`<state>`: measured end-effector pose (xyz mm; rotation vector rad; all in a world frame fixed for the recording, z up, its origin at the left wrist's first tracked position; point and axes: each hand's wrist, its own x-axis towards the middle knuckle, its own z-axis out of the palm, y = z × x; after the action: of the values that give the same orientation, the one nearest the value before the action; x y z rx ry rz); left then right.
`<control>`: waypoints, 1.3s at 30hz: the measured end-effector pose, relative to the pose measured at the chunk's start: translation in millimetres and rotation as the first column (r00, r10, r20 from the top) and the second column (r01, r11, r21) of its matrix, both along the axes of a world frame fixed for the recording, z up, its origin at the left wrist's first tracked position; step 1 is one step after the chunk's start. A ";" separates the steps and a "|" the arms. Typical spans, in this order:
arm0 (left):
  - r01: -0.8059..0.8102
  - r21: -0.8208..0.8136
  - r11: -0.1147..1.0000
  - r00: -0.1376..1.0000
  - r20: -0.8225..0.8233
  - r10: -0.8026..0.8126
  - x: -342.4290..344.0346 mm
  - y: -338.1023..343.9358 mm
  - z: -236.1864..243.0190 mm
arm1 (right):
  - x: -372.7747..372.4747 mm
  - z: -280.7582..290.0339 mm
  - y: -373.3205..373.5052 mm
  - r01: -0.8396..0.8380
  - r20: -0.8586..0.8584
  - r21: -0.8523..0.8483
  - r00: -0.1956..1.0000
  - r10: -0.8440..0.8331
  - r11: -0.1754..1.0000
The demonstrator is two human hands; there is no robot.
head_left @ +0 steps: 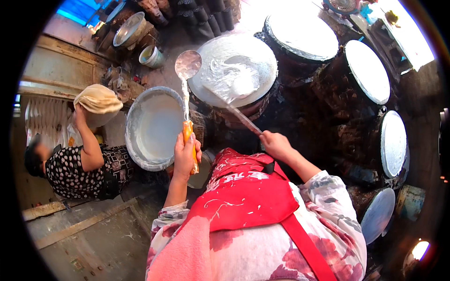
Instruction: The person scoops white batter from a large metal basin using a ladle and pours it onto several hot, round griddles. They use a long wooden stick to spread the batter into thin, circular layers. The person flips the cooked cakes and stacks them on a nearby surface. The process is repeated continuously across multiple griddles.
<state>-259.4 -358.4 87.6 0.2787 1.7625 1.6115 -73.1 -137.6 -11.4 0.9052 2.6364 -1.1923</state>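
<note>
Left hand (183,153): closed around orange-handled ladle (188,64), bowl raised, eleven o'clock. Right hand (280,146): grasping long-handled stirrer (244,120), its far end in white batter-like paste (229,69), twelve o'clock. Advised: slow sweeps, ladle held clear.

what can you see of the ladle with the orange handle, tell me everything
The ladle has a round, shallow-looking bowl that looks metal and is smeared with whitish residue, a thin shaft coated in white paste, and an orange handle. The left hand is wrapped around the handle, the bowl end pointing away from the person. In this view the shaft overlaps the right rim of a wide basin; whether they touch is unclear.
</note>
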 end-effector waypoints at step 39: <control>-0.171 -0.087 0.981 0.959 0.216 0.186 30.4 30.4 5.1 | -45.9 -17.3 172.0 0.114 -0.155 0.269 0.985 -0.074 0.956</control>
<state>-229.0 -327.9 92.7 -0.0945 1.7019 1.6342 -119.1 34.4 -28.7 1.0350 2.9619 -0.9539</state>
